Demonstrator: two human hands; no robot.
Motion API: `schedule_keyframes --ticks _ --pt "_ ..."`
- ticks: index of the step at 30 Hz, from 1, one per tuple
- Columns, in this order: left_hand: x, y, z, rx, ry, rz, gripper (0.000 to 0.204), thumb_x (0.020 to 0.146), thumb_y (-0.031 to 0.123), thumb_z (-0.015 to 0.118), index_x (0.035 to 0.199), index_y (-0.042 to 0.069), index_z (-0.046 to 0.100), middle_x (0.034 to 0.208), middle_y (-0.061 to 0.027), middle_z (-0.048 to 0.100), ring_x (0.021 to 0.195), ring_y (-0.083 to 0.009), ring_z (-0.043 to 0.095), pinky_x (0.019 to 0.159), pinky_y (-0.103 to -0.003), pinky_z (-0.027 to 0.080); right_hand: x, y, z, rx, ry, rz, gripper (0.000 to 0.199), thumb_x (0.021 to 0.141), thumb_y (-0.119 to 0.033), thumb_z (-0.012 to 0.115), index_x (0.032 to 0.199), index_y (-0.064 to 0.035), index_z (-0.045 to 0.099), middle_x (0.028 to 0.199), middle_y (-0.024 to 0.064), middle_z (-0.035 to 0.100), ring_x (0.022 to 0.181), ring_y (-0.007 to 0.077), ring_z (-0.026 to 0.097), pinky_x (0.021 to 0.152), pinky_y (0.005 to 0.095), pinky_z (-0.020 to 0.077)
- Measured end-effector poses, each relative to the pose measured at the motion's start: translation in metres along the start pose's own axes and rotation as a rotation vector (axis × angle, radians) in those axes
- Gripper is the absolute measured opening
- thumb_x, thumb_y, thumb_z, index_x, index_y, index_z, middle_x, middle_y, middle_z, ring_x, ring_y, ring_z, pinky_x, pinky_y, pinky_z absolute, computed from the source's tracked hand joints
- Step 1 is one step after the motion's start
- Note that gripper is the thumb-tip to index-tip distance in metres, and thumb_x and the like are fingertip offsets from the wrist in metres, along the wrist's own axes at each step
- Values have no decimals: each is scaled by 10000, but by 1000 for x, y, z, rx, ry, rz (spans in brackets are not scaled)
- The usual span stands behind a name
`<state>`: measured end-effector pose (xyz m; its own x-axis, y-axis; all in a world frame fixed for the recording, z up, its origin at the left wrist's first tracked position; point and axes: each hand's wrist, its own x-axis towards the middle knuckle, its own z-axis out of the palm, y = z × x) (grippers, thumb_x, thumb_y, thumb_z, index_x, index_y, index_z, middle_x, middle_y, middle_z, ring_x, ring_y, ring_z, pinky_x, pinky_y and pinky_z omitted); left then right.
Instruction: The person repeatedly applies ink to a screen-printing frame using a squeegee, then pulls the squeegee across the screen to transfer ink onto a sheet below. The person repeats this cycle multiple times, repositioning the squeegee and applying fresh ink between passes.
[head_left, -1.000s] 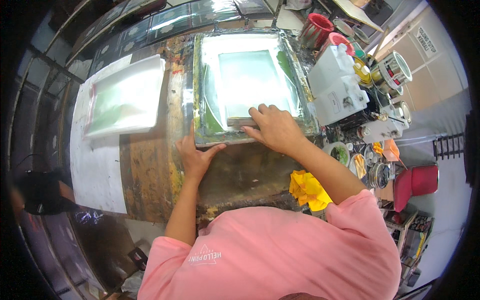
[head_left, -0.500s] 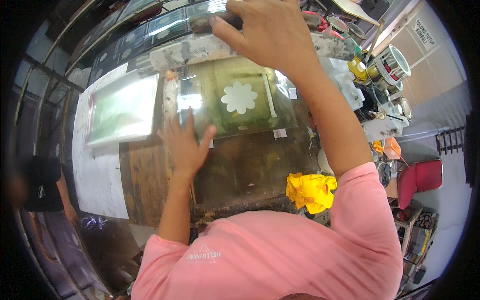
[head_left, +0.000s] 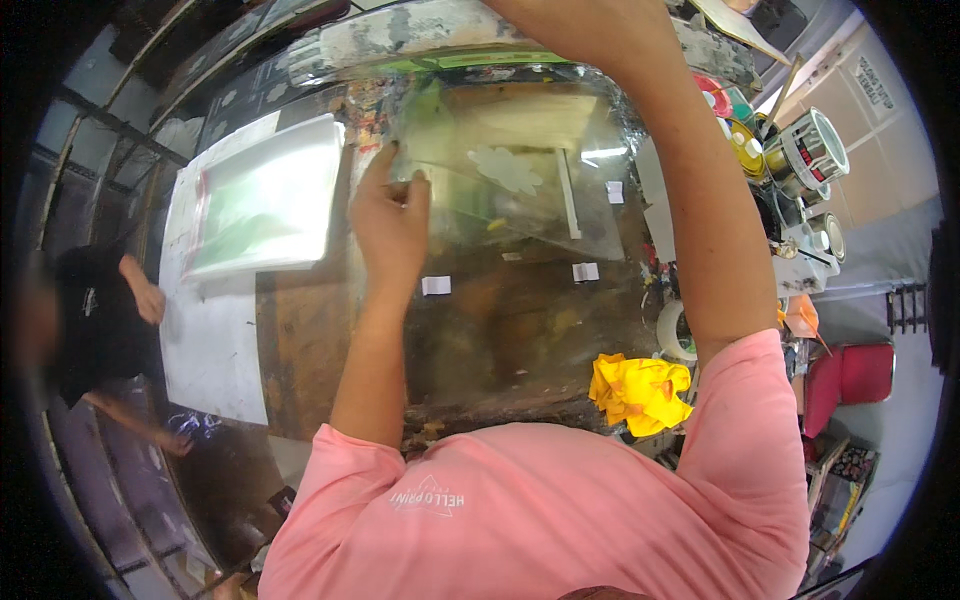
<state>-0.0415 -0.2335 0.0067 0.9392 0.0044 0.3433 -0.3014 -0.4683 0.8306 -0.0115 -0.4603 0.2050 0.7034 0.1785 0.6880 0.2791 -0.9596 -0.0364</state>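
Film (head_left: 535, 196), clear and bearing a pale flower shape (head_left: 508, 169), slants over the middle of a dark, paint-stained desk (head_left: 500, 350), its near left corner raised; the person's left hand (head_left: 393, 210) is closed on that corner between thumb and fingers, a hold at the margin that seems to spare the flower; the right hand (head_left: 575, 18) reaches well apart from it, over a pale, stained bar (head_left: 400, 40) at the far side, but the upper edge of the view cuts off the fingers, so whether they grip anything cannot be told; white tabs (head_left: 436, 286) lie near the film's near and right edges, probably as placement guides; to the left, a stack of clear sheets (head_left: 265, 210) rests on white paper (head_left: 212, 350), likely for protection from the stained wood; a crumpled yellow cloth (head_left: 642, 394) lies beside the right sleeve (head_left: 745, 400), perhaps for easy reach; at far left stands a co-worker (head_left: 95, 330) in black, one hand (head_left: 150, 303) near the paper.
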Motion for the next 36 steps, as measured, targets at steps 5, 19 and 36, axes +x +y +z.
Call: schedule_keyframes --ticks 5,19,36 --pt "4 -53 -98 -78 112 -101 570 957 42 721 1491 -73 558 1265 -143 738 896 -170 745 753 -291 582 -14 -3 1 -47 50 -31 492 947 -460 582 780 -26 742 785 197 732 808 388 711 843 522 478" --pt "11 -239 -337 833 689 -215 705 917 271 773 1555 69 551 1650 -269 418 1432 -491 495 1174 -569 394 -22 -6 4 -53 -82 66 476 993 -488 619 1095 -54 786 1018 179 768 948 361 701 937 474 473" --pt "38 -149 -154 825 -93 -102 531 1142 395 361 1452 66 639 1491 -130 638 1450 -359 524 1268 -722 78 -26 -7 3 -44 -18 -22 467 983 -495 617 1017 -49 751 902 184 737 884 390 687 873 481 464"
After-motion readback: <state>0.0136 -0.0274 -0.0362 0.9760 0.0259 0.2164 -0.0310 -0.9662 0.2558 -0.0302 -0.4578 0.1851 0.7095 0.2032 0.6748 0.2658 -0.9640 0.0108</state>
